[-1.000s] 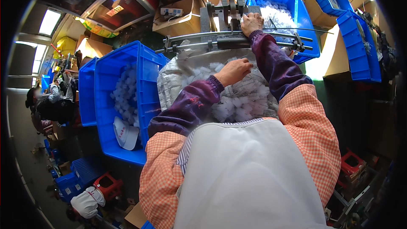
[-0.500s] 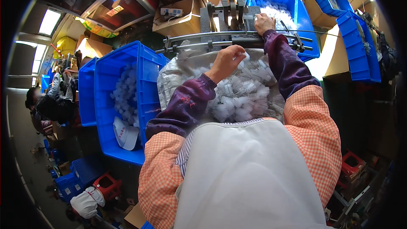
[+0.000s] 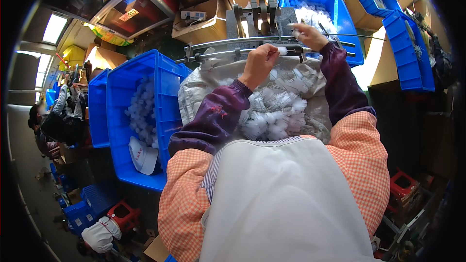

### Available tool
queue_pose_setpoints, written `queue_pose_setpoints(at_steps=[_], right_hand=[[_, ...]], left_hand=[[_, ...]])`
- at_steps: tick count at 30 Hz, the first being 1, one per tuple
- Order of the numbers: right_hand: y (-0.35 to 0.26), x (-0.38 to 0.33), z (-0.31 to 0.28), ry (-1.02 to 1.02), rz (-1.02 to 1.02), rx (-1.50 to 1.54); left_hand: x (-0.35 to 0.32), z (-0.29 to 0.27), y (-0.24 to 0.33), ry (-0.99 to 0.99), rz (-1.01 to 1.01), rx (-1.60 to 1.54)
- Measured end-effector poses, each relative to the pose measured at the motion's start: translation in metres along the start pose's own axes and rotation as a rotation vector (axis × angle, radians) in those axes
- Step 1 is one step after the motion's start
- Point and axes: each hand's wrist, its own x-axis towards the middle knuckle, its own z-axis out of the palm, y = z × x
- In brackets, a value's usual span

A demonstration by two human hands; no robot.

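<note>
Head view: left hand (image 3: pixel 259 60) fisted, right hand (image 3: pixel 307 35) outstretched.

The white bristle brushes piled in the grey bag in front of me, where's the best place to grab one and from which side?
Probably by the bare wire stem, not the bristled end. The brushes lie flat and tangled in the open grey bag, so come from above and pinch one on top. The left hand appears to pinch a small white piece this way at the metal rail; the right hand is beside it.

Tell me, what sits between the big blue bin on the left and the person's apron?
In the head view, between the blue bin and white apron lies the left sleeve, beside a grey sack of small white brushes.
</note>
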Motion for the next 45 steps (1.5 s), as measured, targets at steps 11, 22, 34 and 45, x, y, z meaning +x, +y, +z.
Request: queue_pose_setpoints(at_steps=[11, 22, 34, 45], right_hand=[[0.015, 0.05, 0.04, 0.407, 0.122, -0.465], [0.03, 0.073, 0.055, 0.377, 0.129, -0.515], [0.029, 0.063, 0.042, 0.347, 0.45, -0.631], [0.002, 0.066, 0.069, 0.346, 0.356, -0.636]], left_hand=[[-0.017, 0.009, -0.043, -0.601, -0.128, 0.828], [-0.022, 0.038, -0.078, -0.676, -0.079, 0.797], [-0.028, 0.028, -0.069, -0.535, -0.062, 0.7], [-0.03, 0.012, -0.038, -0.607, -0.11, 0.778]])
